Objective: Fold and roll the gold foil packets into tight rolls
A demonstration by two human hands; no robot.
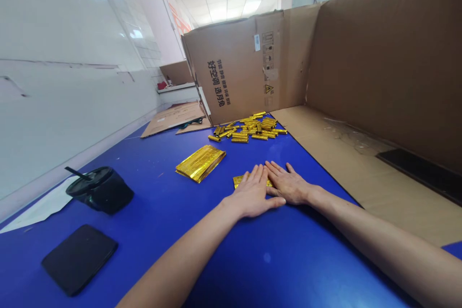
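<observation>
Both hands lie open and flat, palms down, clenching nothing. The left hand (254, 193) and right hand (287, 184) sit side by side, their fingertips resting on one small gold foil piece (238, 181), mostly hidden beneath them, on a blue tabletop (274, 260). At 11 o'clock from the hands lies one flat stack of gold foil sheets (200, 163). At 12 o'clock is one loose heap of short gold foil tubes (249, 129), too many to count exactly, against a brown cardboard box panel (231, 72). Open blue surface spreads toward 6 o'clock. The table edge passes at 2 o'clock beside a tan cardboard sheet (335, 154). Around 8 o'clock are one black lidded cup with a straw (101, 190) and one flat black pouch (79, 260).
</observation>
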